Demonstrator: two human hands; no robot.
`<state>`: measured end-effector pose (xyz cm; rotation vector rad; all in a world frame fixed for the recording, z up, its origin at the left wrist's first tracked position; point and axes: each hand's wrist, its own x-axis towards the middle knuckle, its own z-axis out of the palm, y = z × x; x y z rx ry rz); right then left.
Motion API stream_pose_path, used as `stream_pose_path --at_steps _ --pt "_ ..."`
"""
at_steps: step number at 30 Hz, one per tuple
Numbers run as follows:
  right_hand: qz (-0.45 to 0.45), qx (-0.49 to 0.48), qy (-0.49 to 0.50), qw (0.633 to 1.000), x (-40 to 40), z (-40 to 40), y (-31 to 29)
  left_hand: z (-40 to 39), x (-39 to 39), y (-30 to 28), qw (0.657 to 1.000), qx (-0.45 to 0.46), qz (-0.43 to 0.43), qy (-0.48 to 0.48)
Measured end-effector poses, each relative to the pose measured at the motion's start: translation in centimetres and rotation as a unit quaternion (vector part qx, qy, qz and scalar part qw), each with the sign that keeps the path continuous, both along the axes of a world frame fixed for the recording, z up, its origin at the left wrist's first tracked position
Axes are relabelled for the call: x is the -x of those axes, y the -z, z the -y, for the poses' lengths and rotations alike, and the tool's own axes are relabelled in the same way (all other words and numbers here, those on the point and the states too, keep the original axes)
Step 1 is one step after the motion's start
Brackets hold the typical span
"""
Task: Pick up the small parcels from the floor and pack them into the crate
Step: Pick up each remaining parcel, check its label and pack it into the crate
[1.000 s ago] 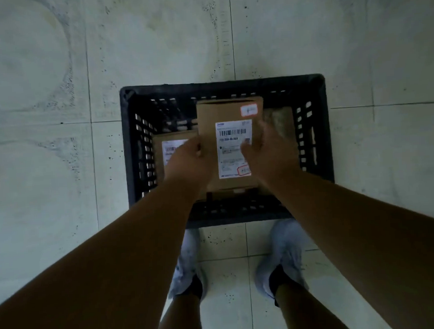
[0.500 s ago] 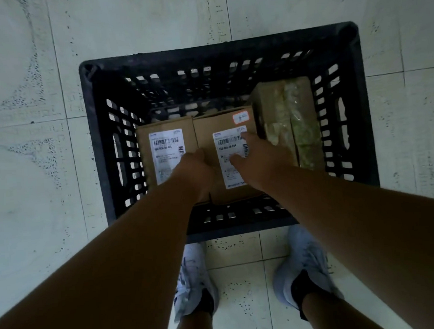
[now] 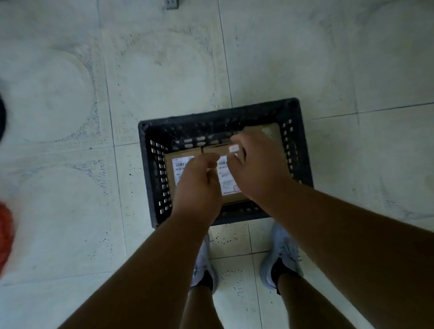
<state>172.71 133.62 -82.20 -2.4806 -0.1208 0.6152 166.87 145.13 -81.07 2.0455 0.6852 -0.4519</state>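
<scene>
Parcels lying flat in black crate (image 3: pixel 145 168): one box (image 3: pixel 172 166) under left fingertips, second box (image 3: pixel 228 187) between the two hands, third parcel (image 3: pixel 272 131) just beyond right fingers at far right corner; left hand (image 3: pixel 199 185) above crate, fingers loosely curled, gripping nothing; right hand (image 3: pixel 257 164) likewise above, fingers relaxed and slightly spread, holding nothing; contact with boxes impossible to tell; grey shoes (image 3: pixel 282 256) on tiled floor (image 3: pixel 63 222) near crate.
</scene>
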Motion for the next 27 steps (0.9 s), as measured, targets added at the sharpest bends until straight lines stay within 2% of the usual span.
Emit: stream_pose_path --at_steps 6,9,14,21,27 --pt "0.097 -0.088 0.054 0.990 -1.2 3.1 -20.3 1.4 -2.0 -19.2 0.990 0.011 0.138 -0.028" --pt "0.138 -0.112 0.066 0.982 -0.3 4.4 -29.7 2.3 -2.5 -28.2 0.982 0.051 0.178 -0.036" --pt "0.198 -0.123 0.127 0.964 3.0 7.2 -42.5 4.9 -1.7 -40.9 0.963 0.086 0.249 0.048" --pt "0.260 -0.136 0.237 0.926 7.2 13.9 -52.4 10.1 -1.4 -51.5 0.923 0.108 0.311 0.201" --pt "0.317 -0.127 0.331 0.880 8.0 24.2 -57.1 20.6 -2.9 -55.7 0.885 0.105 0.328 0.314"
